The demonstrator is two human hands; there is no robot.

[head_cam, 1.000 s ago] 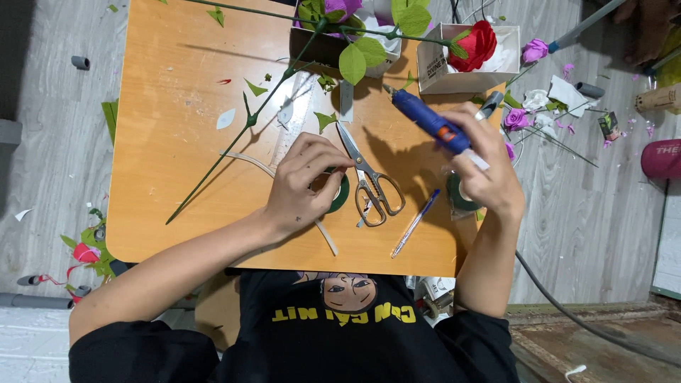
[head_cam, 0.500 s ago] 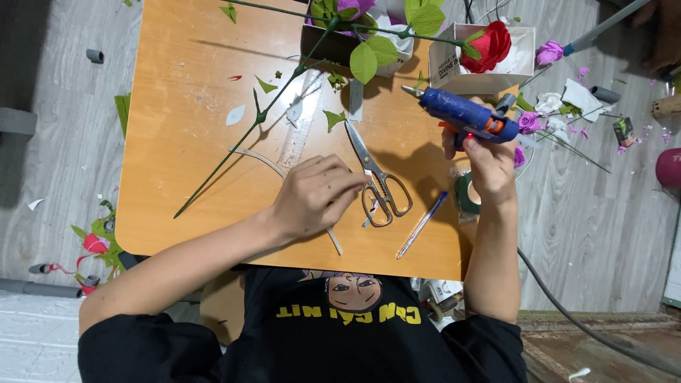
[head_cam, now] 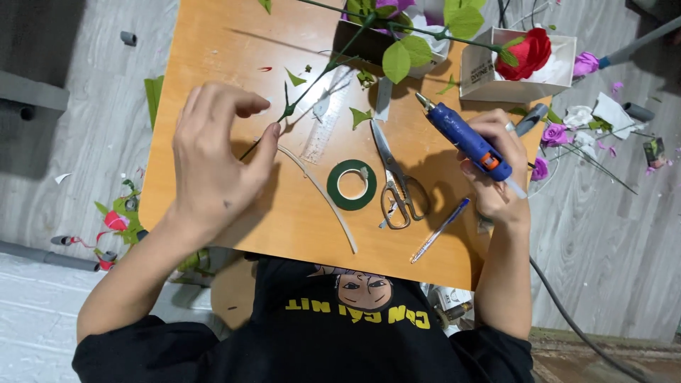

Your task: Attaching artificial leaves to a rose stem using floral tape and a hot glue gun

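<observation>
1. Left hand (head_cam: 213,159): I am hovering it over the left part of the worktop (head_cam: 206,50), fingers spread apart and gripping nothing; the thumb tip is sitting at the lower end of a green stem (head_cam: 312,81).
2. Right hand (head_cam: 496,170): I am holding it at the right of the frame, fingers clamped round the handle of the blue glue gun (head_cam: 464,138).
3. Glue gun: its nozzle is pointing toward the upper left of the frame, above the worktop and just right of the scissors (head_cam: 397,177).
4. Green stem: it is running diagonally from the left centre up toward the leaves (head_cam: 408,57) at the top centre.
5. Green tape roll (head_cam: 352,184): it is lying flat at the centre of the frame, just left of the scissors.
6. White stick (head_cam: 323,198): it is curving from beside my left hand down toward the lower centre.
7. Clear ruler (head_cam: 323,120): it is lying slanted above the tape roll.
8. Blue pen (head_cam: 440,230): it is lying slanted at the lower right, below the scissors.
9. White box (head_cam: 489,81): it is standing at the upper right, holding a red rose (head_cam: 528,53).
10. Purple flowers (head_cam: 553,135): they are lying on the floor at the right edge.
</observation>
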